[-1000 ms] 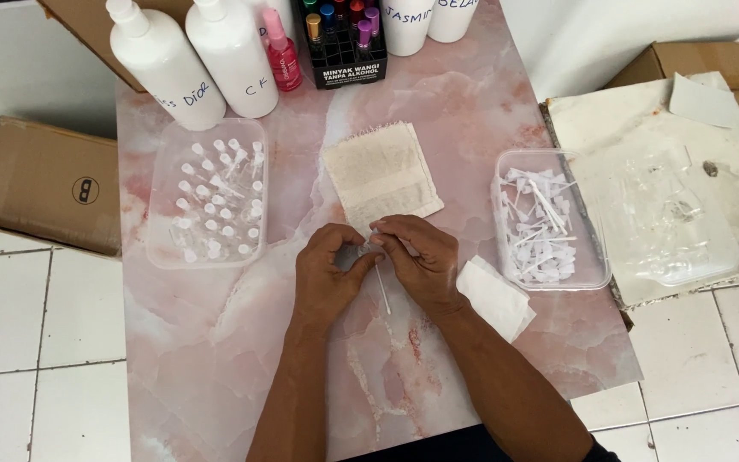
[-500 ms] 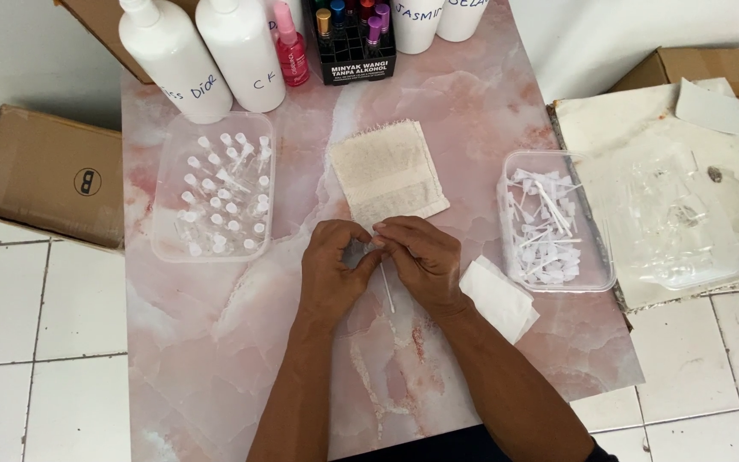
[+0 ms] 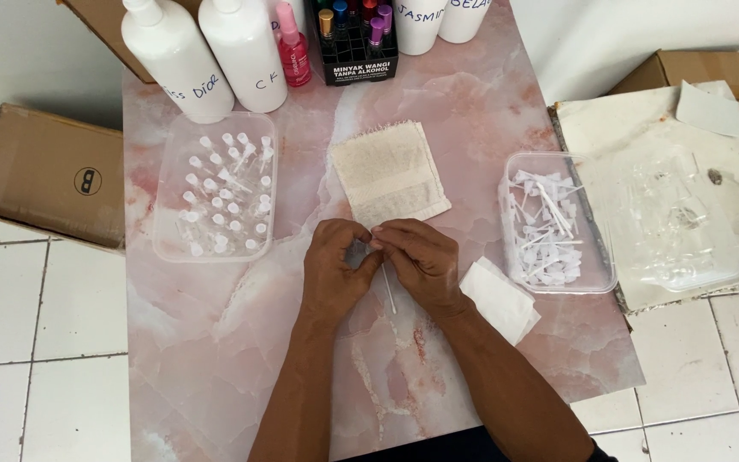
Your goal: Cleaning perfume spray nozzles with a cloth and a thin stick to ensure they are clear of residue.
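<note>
A pink marble worktop (image 3: 215, 342) carried 2 clear trays. Both hands met at its middle, the left hand (image 3: 335, 269) and right hand (image 3: 421, 261) pinched together on a thin white tube (image 3: 389, 293), just below a beige cloth (image 3: 391, 175).

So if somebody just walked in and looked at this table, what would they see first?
Probably the two hands meeting at the middle of the pink marble table: the left hand and right hand pinch a thin white tube between them. Next, a clear tray of small vials at the left and another clear tray of white tubes at the right. Big white bottles stand along the far edge.
</note>
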